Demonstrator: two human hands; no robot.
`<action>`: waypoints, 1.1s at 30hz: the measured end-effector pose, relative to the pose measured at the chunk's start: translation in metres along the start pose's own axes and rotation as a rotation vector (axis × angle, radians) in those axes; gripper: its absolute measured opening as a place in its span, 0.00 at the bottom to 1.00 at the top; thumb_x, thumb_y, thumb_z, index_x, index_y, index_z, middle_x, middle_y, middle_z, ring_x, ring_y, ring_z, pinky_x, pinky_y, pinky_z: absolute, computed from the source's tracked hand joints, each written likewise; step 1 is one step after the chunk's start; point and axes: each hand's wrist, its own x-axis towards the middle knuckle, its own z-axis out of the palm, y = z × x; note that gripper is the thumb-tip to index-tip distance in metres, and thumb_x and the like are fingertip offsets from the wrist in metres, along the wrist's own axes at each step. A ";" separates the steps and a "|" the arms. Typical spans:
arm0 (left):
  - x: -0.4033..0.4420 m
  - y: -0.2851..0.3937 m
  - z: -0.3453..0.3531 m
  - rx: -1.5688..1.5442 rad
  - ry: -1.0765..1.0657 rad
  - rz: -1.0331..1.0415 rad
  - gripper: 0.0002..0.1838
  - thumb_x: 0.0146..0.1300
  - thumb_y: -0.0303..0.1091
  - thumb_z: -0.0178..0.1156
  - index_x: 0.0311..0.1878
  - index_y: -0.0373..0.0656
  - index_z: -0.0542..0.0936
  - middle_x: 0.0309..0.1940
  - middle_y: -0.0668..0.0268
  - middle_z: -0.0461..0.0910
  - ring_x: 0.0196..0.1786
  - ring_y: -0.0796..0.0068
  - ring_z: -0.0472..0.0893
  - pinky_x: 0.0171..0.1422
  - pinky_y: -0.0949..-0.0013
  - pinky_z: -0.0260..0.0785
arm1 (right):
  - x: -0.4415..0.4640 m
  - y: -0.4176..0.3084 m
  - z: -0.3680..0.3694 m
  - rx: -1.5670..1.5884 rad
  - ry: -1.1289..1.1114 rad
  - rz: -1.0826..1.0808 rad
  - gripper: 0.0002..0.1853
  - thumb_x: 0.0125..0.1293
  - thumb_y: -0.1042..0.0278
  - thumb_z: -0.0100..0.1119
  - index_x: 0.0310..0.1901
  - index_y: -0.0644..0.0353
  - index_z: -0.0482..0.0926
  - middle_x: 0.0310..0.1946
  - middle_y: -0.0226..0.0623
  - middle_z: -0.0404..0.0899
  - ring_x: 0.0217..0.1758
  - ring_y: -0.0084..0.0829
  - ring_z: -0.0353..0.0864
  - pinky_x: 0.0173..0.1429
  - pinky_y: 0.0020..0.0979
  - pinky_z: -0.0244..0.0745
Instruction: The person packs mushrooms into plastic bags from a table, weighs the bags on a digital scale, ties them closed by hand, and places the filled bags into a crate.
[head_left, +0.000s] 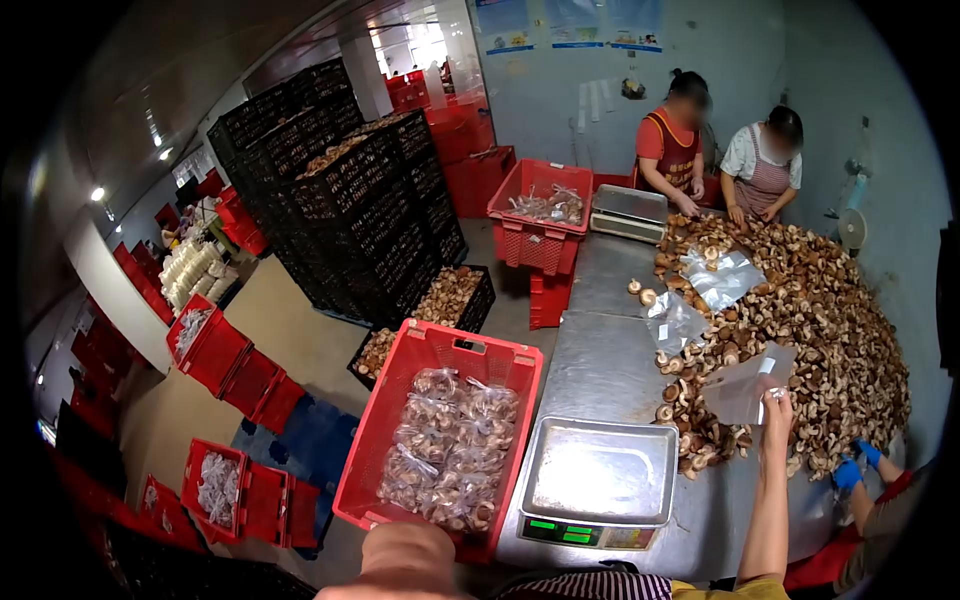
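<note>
We can read no text, brand, number or sign. The posters (553, 24) on the wall (730, 75), the green displays (577, 534) on the near scale (600, 475) and the lettering on a red apron (680, 150) are too small or blurred for us.

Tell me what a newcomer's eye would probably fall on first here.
Probably the huge heap of shiitake mushrooms covering the right side of the steel table, where the right hand holds up a clear plastic bag. Next, likely the red crate of bagged mushrooms left of the digital scale, then the tall stack of black crates beyond it.
</note>
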 end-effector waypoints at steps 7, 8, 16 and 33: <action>-0.118 -0.126 -0.081 0.520 0.781 -0.739 0.08 0.71 0.32 0.56 0.37 0.38 0.78 0.34 0.68 0.78 0.40 0.76 0.77 0.55 0.70 0.69 | -0.067 -0.070 0.000 0.039 -0.272 -0.102 0.23 0.63 0.69 0.56 0.60 0.66 0.73 0.57 0.39 0.77 0.57 0.29 0.75 0.64 0.30 0.66; -0.151 -0.164 -0.096 0.553 0.850 -0.848 0.11 0.72 0.36 0.55 0.46 0.37 0.78 0.40 0.64 0.79 0.46 0.71 0.78 0.59 0.66 0.68 | -0.079 -0.087 0.001 0.028 -0.283 -0.081 0.25 0.60 0.69 0.59 0.60 0.67 0.73 0.57 0.43 0.77 0.58 0.32 0.76 0.64 0.32 0.67; -0.259 -0.323 -0.101 -0.383 1.114 -0.909 0.38 0.74 0.58 0.46 0.75 0.40 0.56 0.73 0.59 0.62 0.77 0.65 0.56 0.78 0.58 0.51 | -0.106 -0.125 -0.046 0.241 -0.457 0.097 0.28 0.58 0.67 0.63 0.60 0.69 0.72 0.52 0.43 0.80 0.53 0.31 0.80 0.59 0.31 0.74; -0.316 -0.291 -0.079 -0.360 1.354 -0.351 0.28 0.73 0.53 0.50 0.61 0.36 0.73 0.56 0.58 0.78 0.58 0.61 0.77 0.64 0.54 0.69 | -0.070 -0.029 -0.090 -0.134 -0.586 0.370 0.06 0.60 0.74 0.62 0.38 0.61 0.77 0.32 0.29 0.79 0.36 0.24 0.78 0.43 0.29 0.77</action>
